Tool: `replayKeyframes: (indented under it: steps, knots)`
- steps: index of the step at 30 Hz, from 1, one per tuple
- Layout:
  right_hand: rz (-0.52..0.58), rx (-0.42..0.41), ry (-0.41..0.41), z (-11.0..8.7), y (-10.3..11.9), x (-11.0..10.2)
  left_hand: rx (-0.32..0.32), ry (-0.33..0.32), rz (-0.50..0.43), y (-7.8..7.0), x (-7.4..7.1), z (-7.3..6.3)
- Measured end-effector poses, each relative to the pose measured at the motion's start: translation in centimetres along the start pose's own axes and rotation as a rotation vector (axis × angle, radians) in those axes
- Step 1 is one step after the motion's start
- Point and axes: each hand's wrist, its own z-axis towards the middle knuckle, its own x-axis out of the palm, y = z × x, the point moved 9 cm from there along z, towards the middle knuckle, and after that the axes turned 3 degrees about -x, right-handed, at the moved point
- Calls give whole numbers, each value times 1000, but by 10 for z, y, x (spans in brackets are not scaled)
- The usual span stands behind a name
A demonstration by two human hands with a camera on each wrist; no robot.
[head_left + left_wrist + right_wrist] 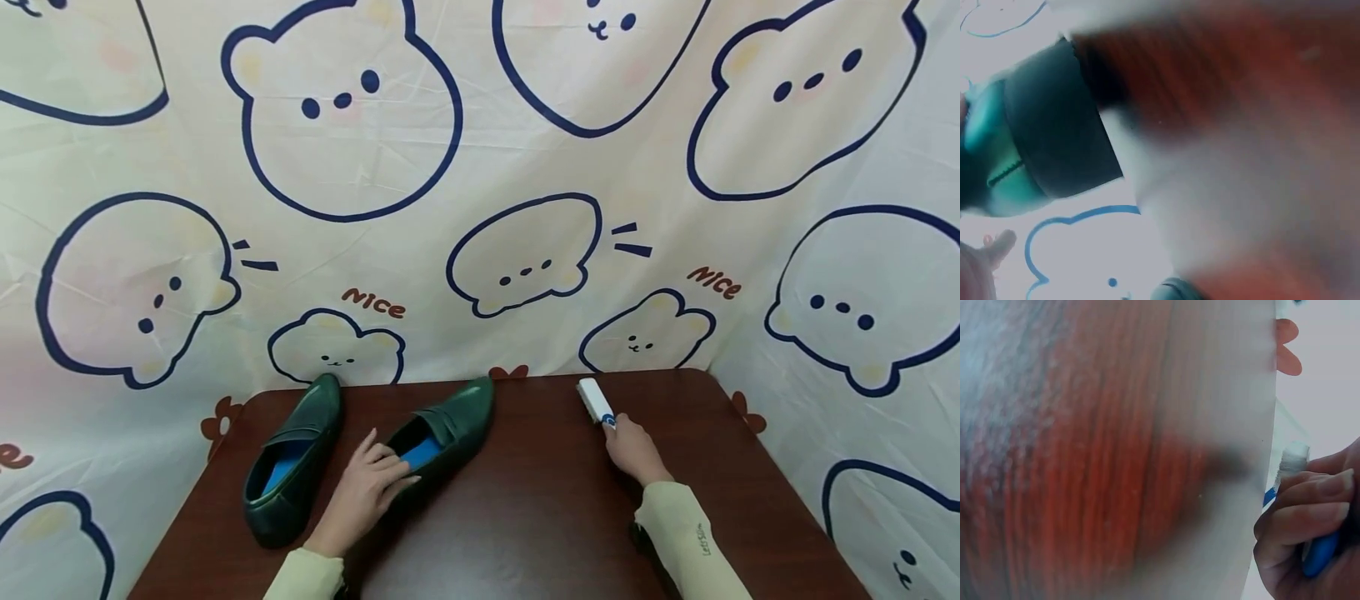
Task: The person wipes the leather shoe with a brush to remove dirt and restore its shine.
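Two dark green loafers with blue insoles lie at the left of the table. My left hand (pixel 367 483) is at the heel end of the right-hand loafer (pixel 457 425), fingers bent over the rim of its opening and thumb along its side. The left wrist view shows this loafer's heel (pixel 1060 125) close up. The other loafer (pixel 296 467) stands left of the hand, toe toward the back edge. In my right hand (pixel 633 446) is a white brush (pixel 595 400), gripped by its blue handle (pixel 1319 553), with pale bristles (pixel 1292 459) showing past the fingers.
The brown wooden table (pixel 540 492) ends at a straight back edge, close to the loafers' toes and the brush head. Behind and beside it hangs a pale cloth (pixel 525 167) printed with bear outlines. Much of both wrist views is blurred tabletop.
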Motion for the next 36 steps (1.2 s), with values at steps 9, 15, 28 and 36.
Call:
replayKeyframes:
  steps: [9, 15, 28, 36]
  knots:
    - [18, -4, 30, -4, 0, 3, 38, 184, -90, -18, 31, 22]
    - [8, 8, 39, -3, -2, 6, -47, 178, -108, -7, 35, 16]
    - [16, 8, 40, -6, -5, 6, -423, 302, -287, 24, 45, 4]
    - [15, -6, 7, -4, 2, 3, -474, 246, -327, 31, 39, 9]
